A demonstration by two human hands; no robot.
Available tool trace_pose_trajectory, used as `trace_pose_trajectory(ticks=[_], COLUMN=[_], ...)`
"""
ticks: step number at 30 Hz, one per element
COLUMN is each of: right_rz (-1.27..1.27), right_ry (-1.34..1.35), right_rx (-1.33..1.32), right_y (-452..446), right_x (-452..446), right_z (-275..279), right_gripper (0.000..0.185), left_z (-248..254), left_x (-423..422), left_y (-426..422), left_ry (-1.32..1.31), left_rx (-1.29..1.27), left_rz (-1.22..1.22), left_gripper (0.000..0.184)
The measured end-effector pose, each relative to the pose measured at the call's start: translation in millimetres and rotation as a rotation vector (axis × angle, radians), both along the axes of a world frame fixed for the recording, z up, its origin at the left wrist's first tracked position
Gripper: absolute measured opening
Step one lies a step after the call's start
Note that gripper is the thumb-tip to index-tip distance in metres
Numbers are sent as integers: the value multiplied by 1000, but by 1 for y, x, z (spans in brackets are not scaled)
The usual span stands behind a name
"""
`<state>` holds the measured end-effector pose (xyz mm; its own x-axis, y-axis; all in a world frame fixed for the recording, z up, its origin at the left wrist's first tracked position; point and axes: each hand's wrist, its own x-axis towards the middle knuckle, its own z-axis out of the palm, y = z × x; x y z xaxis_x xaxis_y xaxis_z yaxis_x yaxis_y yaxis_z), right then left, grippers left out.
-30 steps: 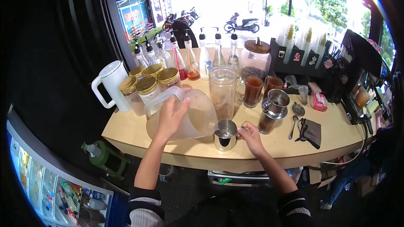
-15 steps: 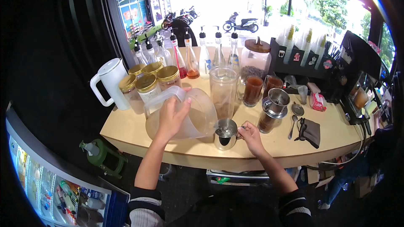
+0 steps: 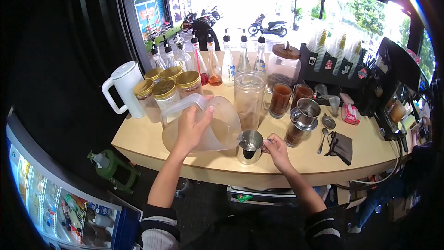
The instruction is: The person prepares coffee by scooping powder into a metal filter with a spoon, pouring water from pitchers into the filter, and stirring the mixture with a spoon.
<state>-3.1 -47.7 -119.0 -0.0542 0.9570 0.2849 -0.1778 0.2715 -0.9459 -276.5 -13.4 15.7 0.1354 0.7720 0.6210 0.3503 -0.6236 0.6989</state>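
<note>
My left hand (image 3: 194,127) is wrapped round the handle of a large translucent plastic pitcher (image 3: 222,127). The pitcher tips to the right, its lip at the rim of a small steel milk jug (image 3: 249,153). By its handle, my right hand (image 3: 276,150) holds the jug at the counter's front edge. Clear liquid shows at the pitcher's lip and inside the jug. Behind them stands a tall clear lidded container (image 3: 249,102). Right of my right hand, a metal drip coffee filter (image 3: 307,112) sits on a glass (image 3: 295,134) with dark liquid in it.
Gold-lidded jars (image 3: 165,90) and a white jug (image 3: 124,89) stand at the left, pump bottles (image 3: 228,67) behind. Glasses of brown drink (image 3: 280,101), a spoon (image 3: 322,141), a dark pouch (image 3: 341,147) and a cup holder (image 3: 330,67) are to the right.
The view has shifted slightly, so the scene sits a little to the right. Both hands keep their holds, with the pitcher still tipped at the milk jug.
</note>
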Motion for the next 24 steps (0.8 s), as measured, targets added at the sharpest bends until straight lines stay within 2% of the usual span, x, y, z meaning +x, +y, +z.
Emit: trace_pose_trajectory(ticks=[4, 9, 15, 17, 20, 24], right_rz=[-6, -15, 30, 56, 92, 37], right_ry=[9, 11, 130, 314, 438, 420], right_rx=[-11, -10, -99, -138, -149, -194], right_y=[-2, -3, -4, -7, -11, -12], right_x=[-1, -2, -2, -7, -16, -23], right_z=[1, 3, 0, 6, 11, 23], right_gripper=[18, 18, 20, 20, 21, 20], left_z=[-5, -4, -9, -7, -7, -11], left_x=[0, 0, 1, 3, 8, 10], left_y=[4, 0, -5, -11, -17, -15], left_ry=[5, -1, 24, 14, 2, -55], left_rx=[54, -4, 85, 93, 117, 127], left_rz=[8, 17, 79, 78, 101, 91], left_gripper=[34, 35, 36, 36, 37, 36])
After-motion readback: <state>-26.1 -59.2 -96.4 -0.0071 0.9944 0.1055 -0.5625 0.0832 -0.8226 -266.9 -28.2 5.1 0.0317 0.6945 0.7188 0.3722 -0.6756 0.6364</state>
